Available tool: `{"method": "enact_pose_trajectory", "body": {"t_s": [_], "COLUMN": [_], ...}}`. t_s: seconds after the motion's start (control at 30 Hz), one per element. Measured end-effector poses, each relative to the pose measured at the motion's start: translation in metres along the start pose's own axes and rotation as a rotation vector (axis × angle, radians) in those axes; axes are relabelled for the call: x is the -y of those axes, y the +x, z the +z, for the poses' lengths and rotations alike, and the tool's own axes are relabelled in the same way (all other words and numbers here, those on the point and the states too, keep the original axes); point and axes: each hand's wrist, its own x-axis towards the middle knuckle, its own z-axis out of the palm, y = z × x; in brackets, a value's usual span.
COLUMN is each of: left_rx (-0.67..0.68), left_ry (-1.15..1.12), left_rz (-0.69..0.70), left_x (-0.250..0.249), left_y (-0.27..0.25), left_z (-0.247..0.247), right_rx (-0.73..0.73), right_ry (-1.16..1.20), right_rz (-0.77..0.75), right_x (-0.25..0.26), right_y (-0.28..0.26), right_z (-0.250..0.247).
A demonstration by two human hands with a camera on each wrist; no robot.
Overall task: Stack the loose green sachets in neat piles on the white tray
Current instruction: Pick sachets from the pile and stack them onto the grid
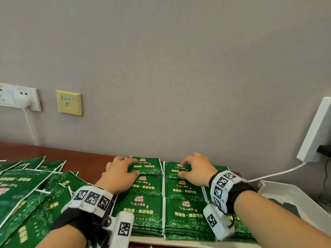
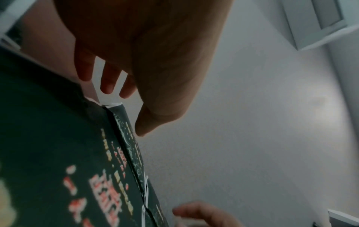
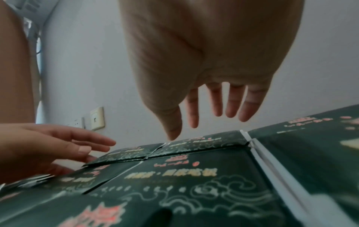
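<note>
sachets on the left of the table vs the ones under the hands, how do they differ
The loose sachets lie tilted and overlapping in a heap on the brown table; the stacked sachets sit square, edge to edge, in neat piles. Nothing touches the loose ones; both hands are at the far stacked piles. Both share the same green printed design.

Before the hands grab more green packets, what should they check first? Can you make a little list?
1. Left hand free to pick up: ok, its fingers only rest on the far left pile.
2. Right hand free: ok, fingers straight over the far right pile, holding nothing.
3. Far piles lined up with the rows in front: ok, edges look even from the head view.
4. Loose packets left to stack: not ok, a messy heap lies to the left.
5. Room left on the tray: cannot tell, piles and arms hide most of it.
6. Piles all the same height: cannot tell.
</note>
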Motion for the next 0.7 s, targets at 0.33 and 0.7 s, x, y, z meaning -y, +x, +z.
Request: {"method": "enact_pose_trajectory", "body": {"t_s": [0.33, 0.7], "left_rx": [0.232, 0.155], "left_ry": [0.202, 0.43], "left_rz": [0.086, 0.156], "left_x": [-0.005, -0.055], "left_y": [-0.002, 0.004], "left_z": [0.002, -0.026], "right_rx": [0.122, 0.105], "right_ry": [-0.156, -0.191], "right_rz": [-0.136, -0.154], "right_x": [0.016, 0.016], "right_y": [-0.003, 0.003], "right_z": [0.006, 0.001]}}
